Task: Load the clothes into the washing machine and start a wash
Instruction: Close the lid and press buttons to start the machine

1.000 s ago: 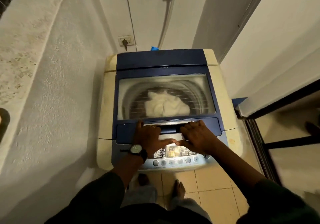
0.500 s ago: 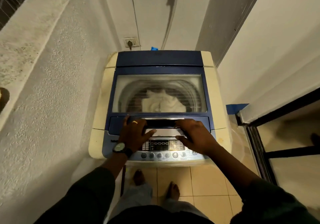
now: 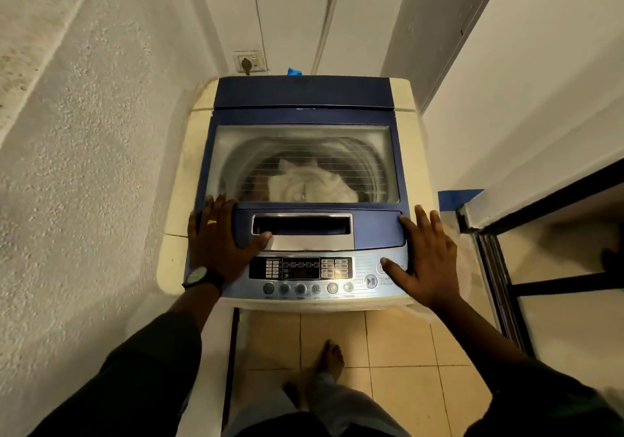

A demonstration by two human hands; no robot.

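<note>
The clothes (image 3: 310,186) lie inside the washing machine (image 3: 415,153) under its shut lid (image 3: 304,116), the left hand (image 3: 216,244) and right hand (image 3: 425,261) rest flat and spread on its front corners, and I think the next move is a press on the start button (image 3: 370,281).

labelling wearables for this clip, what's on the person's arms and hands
Both arms wear dark sleeves that leave the forearms bare. The left hand has a thin gold ring, its wrist a round pale-faced wristwatch on a black strap. The right hand wears nothing visible.
</note>
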